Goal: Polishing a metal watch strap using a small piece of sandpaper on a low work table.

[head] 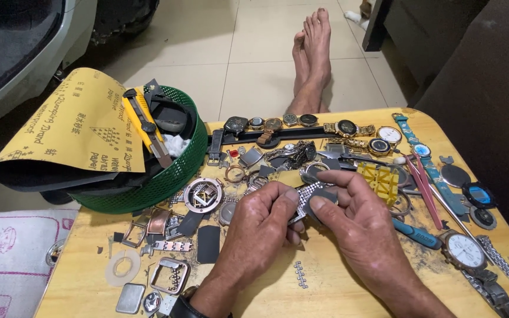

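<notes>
Both of my hands meet over the middle of a small wooden table (337, 288). My left hand (263, 227) and my right hand (354, 218) pinch a short piece of silver metal watch band (308, 193) between thumbs and fingertips, with a dark round part (324, 196) at its right end. A black watch sits on my left wrist (185, 306). Loose watch cases, buckles and band links lie around both hands.
A green basket (169, 176) at the left holds a sheet of yellow sandpaper (72, 126) and a yellow utility knife (142, 123). Several watches (301, 121) line the far edge. A yellow plastic holder (378, 176), pink tweezers (425, 188), a blue-handled tool (416, 232) and a white-dial watch (465, 250) lie to the right. My bare feet (313, 56) rest on the tiled floor.
</notes>
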